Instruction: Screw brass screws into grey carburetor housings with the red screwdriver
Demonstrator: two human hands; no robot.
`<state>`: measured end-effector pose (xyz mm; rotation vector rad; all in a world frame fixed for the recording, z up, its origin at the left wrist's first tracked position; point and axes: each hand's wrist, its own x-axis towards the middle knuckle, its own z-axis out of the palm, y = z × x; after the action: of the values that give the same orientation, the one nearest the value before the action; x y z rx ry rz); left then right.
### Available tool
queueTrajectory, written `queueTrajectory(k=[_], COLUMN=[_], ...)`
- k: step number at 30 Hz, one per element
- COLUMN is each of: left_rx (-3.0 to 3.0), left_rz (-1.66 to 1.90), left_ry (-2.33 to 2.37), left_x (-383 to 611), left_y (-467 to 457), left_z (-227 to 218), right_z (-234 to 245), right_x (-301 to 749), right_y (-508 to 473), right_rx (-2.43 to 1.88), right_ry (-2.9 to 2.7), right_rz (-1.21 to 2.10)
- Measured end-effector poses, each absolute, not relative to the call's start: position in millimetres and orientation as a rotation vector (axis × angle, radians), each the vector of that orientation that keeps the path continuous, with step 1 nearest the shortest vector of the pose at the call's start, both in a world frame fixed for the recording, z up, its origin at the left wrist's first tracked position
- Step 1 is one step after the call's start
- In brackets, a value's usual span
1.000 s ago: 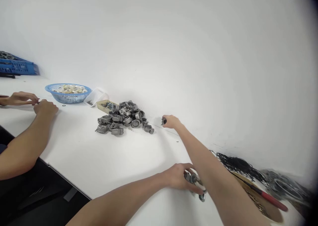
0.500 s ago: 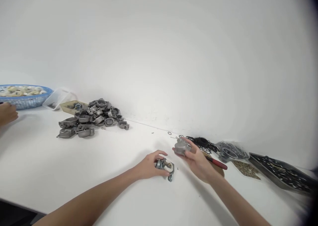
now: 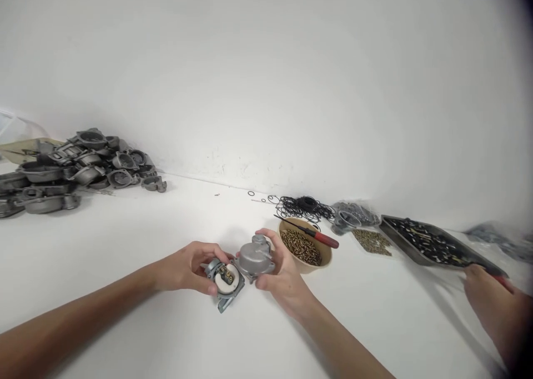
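Observation:
My left hand (image 3: 186,266) grips a grey metal body (image 3: 225,282) with a white round face and small brass parts, held just above the white table (image 3: 125,245). My right hand (image 3: 280,272) holds a grey cast metal cover (image 3: 254,257) with a domed top, right beside that body. The two parts touch or nearly touch between my hands. Both hands are closed round their parts.
A pile of grey metal castings (image 3: 70,168) lies at the far left. Behind my hands stand a brown bowl of brass screws (image 3: 303,248) with a red-handled screwdriver (image 3: 316,235) across it, black O-rings (image 3: 302,205), and a dark tray of parts (image 3: 433,244). Another person's hand (image 3: 495,307) is at the right.
The view has swung right. My right hand brought the metal cover from the pile back to the body held in my left hand, and the left hand lifted that body off the table.

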<state>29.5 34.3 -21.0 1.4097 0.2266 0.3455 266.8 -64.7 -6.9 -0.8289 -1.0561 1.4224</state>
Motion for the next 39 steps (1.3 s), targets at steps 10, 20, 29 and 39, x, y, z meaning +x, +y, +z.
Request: queueTrajectory(k=[10,20,29,39], left_rx=[1.463,1.558,1.512,1.517], left_rz=[0.325,0.424,0.416,0.44], left_ry=[0.369,0.372,0.368,0.328], left_x=[33,29,30,29], left_y=[25,19,16,16], left_z=[-4,-12,-15,-16], right_z=[-15,-9,-9,5], right_x=[223,256,265,275], right_y=[-66,-60,-59,-61], right_rx=[-0.767,-0.728,-0.683,-0.916], right_ry=[-1.118,-1.375,-1.218,-1.645], right_rz=[1.37,1.432,1.503,1.197])
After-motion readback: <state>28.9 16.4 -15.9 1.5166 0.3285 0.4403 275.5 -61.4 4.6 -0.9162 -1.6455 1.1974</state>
